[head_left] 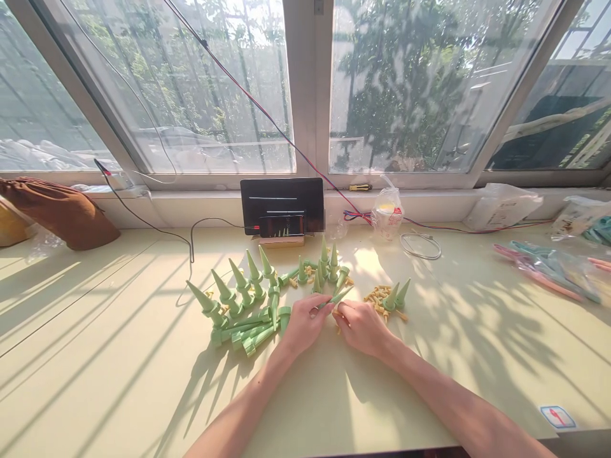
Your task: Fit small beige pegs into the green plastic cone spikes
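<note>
My left hand (308, 320) is closed around a green plastic spike (342, 295), its pointed end sticking out to the right. Close beside it, my right hand (363, 326) is pinched, with its fingertips near the spike. A bit of yellow shows under those fingers, but what they hold is hidden. Left of my hands, several green spikes (241, 283) stand point up, and green tube-like pieces (256, 332) lie in front of them. Further green spikes (333, 259) stand behind my hands. To the right, small yellow pieces (377, 296) lie heaped beside two upright green spikes (401, 292).
A black tablet (282, 191) with a phone (281, 225) before it leans on a stand (279, 241) at the back. A coiled cable (421, 246), a plastic-wrapped bundle (548, 270) and a clear bag (503, 205) lie rightward. A brown pouch (67, 210) sits far left.
</note>
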`<state>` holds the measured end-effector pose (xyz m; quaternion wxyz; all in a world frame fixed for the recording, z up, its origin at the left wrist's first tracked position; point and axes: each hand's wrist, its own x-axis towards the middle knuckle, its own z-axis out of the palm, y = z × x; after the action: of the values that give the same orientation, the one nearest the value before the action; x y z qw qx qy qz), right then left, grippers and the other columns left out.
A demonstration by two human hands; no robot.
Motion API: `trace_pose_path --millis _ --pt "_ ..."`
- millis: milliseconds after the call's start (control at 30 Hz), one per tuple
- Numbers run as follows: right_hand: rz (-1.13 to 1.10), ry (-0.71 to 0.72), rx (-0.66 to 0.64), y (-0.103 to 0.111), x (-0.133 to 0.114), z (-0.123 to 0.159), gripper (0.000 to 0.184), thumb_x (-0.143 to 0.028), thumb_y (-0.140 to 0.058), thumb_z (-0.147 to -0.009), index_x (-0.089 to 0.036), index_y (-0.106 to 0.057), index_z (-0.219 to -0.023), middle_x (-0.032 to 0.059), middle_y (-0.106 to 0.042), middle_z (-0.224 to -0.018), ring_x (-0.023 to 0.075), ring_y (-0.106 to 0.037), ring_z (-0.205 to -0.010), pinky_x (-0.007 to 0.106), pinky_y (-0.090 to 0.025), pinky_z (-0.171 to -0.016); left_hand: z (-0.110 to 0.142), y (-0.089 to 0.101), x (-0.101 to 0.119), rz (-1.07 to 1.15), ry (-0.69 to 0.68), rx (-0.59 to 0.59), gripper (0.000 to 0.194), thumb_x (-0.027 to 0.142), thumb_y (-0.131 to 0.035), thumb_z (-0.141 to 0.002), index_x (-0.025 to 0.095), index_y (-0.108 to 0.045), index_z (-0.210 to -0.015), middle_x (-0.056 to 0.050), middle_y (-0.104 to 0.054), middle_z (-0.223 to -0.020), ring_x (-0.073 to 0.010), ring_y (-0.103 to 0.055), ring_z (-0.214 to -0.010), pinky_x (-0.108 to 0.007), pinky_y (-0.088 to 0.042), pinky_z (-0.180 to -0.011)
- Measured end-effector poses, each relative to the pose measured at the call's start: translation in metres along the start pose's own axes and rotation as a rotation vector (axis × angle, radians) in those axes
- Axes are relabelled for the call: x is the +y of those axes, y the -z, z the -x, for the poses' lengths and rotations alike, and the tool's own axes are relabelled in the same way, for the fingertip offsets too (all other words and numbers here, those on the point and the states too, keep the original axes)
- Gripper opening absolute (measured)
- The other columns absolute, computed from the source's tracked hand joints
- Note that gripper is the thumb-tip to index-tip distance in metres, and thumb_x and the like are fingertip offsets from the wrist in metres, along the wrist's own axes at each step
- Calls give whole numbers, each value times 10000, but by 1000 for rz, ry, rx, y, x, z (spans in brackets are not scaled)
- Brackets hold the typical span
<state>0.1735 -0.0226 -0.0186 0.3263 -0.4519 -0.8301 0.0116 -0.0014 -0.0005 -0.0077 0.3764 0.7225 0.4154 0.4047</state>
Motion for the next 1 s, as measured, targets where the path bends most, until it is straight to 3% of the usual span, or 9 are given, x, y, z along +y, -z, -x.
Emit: trace_pose_path --millis 633,800,1000 --pt "-128 47 -18 2 3 1 236 -130 -406 -944 -184 -498 -734 -2 -505 -652 119 -398 -556 250 -277 -547 0 1 4 49 31 -32 339 422 -529 -926 192 -756 -1028 -69 -661 -880 -185 -609 -803 -278 -562 -659" --pt "-166 15 -22 2 2 1 225 -156 -390 -971 -186 -512 -784 -9 -507 -661 117 -404 -561 243 -296 -552 0 0 5 117 55 -14 358 437 -547 -908 190 -753 -1064 -63 -634 -898 -168 -609 -763 -296 -588 -666" --pt "-239 -91 -25 3 0 -1 297 -207 -391 -977 -197 -443 -685 -21 -454 -617 114 -363 -537 253 -290 -534 -2 -3 4 103 45 20 378 467 -538 -909 188 -755 -1042 -66 -658 -905 -173 -630 -766 -290 -585 -666"
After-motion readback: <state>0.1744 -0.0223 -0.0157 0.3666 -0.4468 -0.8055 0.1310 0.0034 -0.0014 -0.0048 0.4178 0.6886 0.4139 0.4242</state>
